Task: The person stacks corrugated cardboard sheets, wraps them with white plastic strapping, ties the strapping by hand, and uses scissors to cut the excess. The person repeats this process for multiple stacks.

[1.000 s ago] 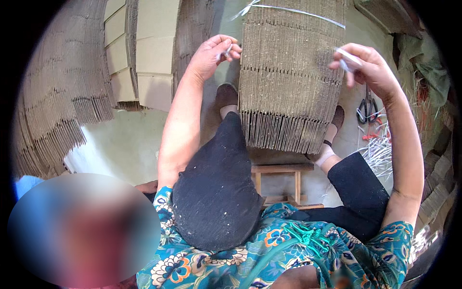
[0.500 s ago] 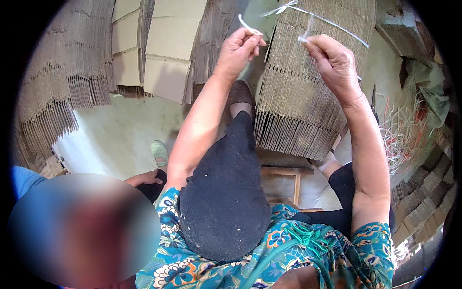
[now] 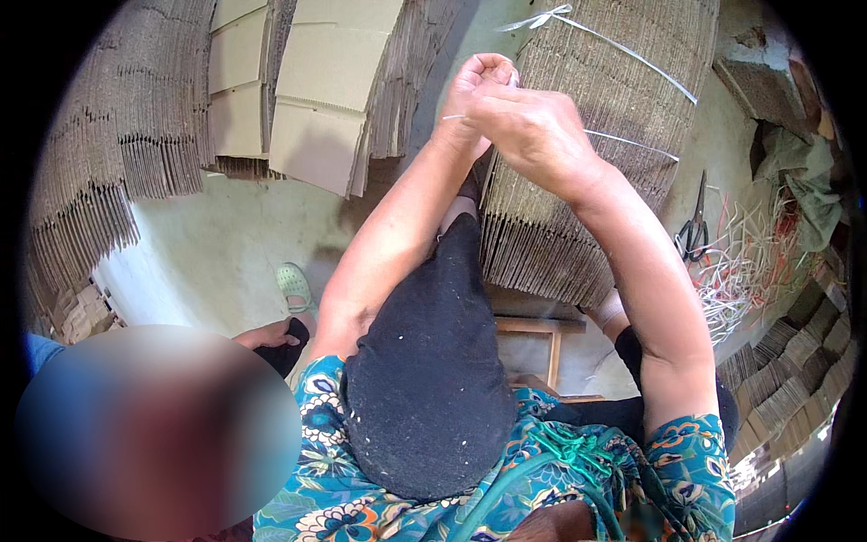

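Note:
A bundle of corrugated cardboard sheets (image 3: 553, 237) stands on edge in front of me. One white plastic string (image 3: 623, 51) crosses its far part and ends in a bow at the left. Closer to me, a second white string (image 3: 632, 144) runs over the bundle towards my hands. My left hand (image 3: 477, 86) is closed, pinching a bit of this white string at the bundle's left edge. My right hand (image 3: 533, 134) lies across it with curled fingers; a thin white end sticks out on its left. My right fingertips are partly hidden.
More cardboard stacks (image 3: 325, 86) stand at the left. Black scissors (image 3: 694, 226) lie right of the bundle by a tangle of white and red string scraps (image 3: 745, 262). A wooden stool frame (image 3: 553, 352) is below the bundle. Another person's hand (image 3: 266, 335) shows at lower left.
My right hand has swung left from over the bundle and now meets my left hand. The second string across the bundle and the scissors show more fully.

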`<action>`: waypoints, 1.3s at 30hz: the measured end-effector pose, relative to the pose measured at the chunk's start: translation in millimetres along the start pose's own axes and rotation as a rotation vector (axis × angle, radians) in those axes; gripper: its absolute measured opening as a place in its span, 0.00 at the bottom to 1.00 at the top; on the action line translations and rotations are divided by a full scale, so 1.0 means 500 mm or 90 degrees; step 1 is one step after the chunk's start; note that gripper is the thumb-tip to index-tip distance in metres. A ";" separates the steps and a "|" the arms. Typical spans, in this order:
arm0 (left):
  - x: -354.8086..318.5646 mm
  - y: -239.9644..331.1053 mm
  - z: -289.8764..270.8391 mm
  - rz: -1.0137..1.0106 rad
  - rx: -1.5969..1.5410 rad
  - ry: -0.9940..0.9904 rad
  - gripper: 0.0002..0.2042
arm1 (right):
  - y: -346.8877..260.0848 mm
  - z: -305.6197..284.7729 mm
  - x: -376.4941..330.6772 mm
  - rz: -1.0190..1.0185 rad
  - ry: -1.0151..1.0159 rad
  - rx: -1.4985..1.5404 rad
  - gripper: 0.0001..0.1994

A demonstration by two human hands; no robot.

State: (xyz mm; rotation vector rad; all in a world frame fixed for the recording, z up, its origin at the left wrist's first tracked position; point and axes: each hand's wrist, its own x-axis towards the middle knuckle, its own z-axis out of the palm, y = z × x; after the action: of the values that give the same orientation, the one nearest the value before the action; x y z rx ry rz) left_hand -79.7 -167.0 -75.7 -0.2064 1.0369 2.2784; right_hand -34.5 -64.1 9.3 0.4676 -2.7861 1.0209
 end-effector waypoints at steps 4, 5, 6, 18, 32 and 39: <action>-0.006 0.008 0.009 -0.020 -0.092 -0.023 0.11 | 0.036 0.033 0.039 -0.033 0.044 -0.078 0.04; -0.007 0.004 0.010 -0.017 -0.105 -0.021 0.12 | 0.028 0.024 0.054 0.033 -0.015 -0.068 0.03; -0.007 0.002 0.009 -0.014 -0.117 -0.018 0.13 | 0.037 0.036 0.055 -0.024 0.022 -0.067 0.04; -0.024 0.010 -0.012 0.015 0.005 -0.035 0.10 | 0.081 0.047 0.082 0.140 -0.043 -0.007 0.11; -0.024 0.046 0.003 0.122 0.384 -0.047 0.12 | 0.067 -0.012 -0.014 0.125 0.089 -0.150 0.07; -0.028 0.032 -0.004 0.298 0.572 0.010 0.11 | 0.090 0.008 -0.008 0.210 0.032 -0.127 0.05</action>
State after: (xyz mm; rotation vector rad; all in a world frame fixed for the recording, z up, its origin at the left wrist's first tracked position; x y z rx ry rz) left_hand -78.1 -182.9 -61.6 0.4310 2.1608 1.9243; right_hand -45.6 -33.4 -22.0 -0.0441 -2.9386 0.7792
